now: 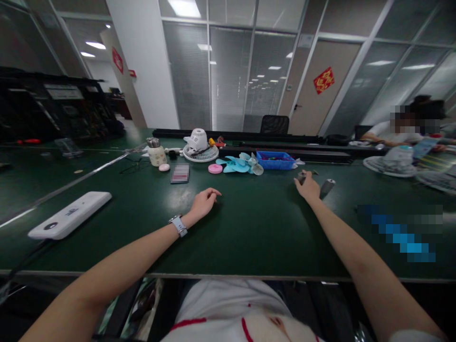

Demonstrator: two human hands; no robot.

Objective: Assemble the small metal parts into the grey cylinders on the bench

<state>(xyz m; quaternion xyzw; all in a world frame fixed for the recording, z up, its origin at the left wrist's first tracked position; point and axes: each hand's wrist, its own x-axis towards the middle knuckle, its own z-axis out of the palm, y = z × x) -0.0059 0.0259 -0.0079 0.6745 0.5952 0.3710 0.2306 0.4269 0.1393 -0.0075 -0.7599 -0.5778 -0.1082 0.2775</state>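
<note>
grey cylinder (301, 176) in right fingers (308, 176), green table (249, 228)

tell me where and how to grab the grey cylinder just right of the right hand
Probably best held round the middle of its side, coming from the right: the right hand crowds the left of the grey cylinder, while green table shows on its right. Its slim, straight shape should let the grip close across it. Whether it stands or lies, I can't tell.
</note>
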